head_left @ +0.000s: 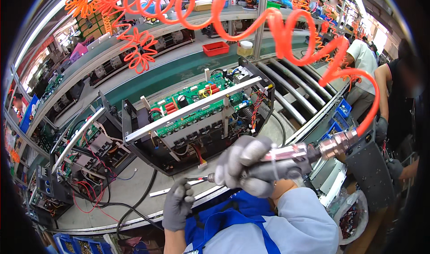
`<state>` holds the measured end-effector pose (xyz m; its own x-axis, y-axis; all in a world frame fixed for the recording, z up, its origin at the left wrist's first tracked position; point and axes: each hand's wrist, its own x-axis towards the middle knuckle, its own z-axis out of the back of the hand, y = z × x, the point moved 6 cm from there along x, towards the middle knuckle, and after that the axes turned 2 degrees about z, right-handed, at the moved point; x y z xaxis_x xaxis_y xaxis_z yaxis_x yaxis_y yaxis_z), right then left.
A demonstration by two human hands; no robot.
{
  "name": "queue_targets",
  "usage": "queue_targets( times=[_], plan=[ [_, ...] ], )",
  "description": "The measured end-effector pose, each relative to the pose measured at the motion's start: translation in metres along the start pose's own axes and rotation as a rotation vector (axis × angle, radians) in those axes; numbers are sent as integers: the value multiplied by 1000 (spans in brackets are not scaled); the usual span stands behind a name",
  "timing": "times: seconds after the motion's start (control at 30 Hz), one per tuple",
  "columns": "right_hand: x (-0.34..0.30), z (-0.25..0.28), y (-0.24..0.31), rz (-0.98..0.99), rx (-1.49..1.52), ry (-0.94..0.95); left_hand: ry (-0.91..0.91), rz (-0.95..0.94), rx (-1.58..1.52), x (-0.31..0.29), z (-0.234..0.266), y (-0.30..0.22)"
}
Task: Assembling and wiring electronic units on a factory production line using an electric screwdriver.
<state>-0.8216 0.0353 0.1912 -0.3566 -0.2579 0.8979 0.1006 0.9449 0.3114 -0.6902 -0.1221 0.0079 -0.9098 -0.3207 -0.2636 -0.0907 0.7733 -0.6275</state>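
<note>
A gloved fist, my right hand (244, 166), is wrapped round a grey air screwdriver (280, 164) held level in front of my chest. Its dark bit points left, toward my left hand (178, 202). That hand also wears a grey glove; its fingers are curled together at the bit's tip, and whatever they pinch is too small to make out. Just beyond both hands stands an open black-framed unit (197, 142) with a green circuit board (192, 104) on top. A silver bar (192, 109) runs across the unit, and loose wires hang at its front.
An orange coiled air hose (369, 106) feeds the screwdriver and loops overhead. Another opened unit (89, 142) with trailing cables stands at left. Metal rollers (291, 88) lie at right, near co-workers. A red tray (216, 49) sits on the green belt behind. Blue parts bins (80, 245) are lower left.
</note>
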Motion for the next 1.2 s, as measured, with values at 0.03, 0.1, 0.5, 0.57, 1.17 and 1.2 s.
queue_targets(
  times=[0.03, 0.1, 0.5, 0.57, 1.17, 1.2],
  plan=[
    [-3, -2, 6, 28, 2, 9, 30, 35, -35, 7, -5, 6],
    [-7, -7, 17, 30, -6, -8, 53, 70, -76, 11, -10, 14],
    [-16, 10, 11, -141, 13, -68, 63, 87, 3, -5, -52, 4],
    [-13, 9, 5, -159, 30, -108, 97, 109, -90, -4, -45, 6],
    [36, -11, -1, 112, -43, -63, -247, -637, 869, 6, -58, -97],
    [45, -13, -5, 116, -32, -62, -405, -871, 1134, 5, -65, -117]
  ],
)
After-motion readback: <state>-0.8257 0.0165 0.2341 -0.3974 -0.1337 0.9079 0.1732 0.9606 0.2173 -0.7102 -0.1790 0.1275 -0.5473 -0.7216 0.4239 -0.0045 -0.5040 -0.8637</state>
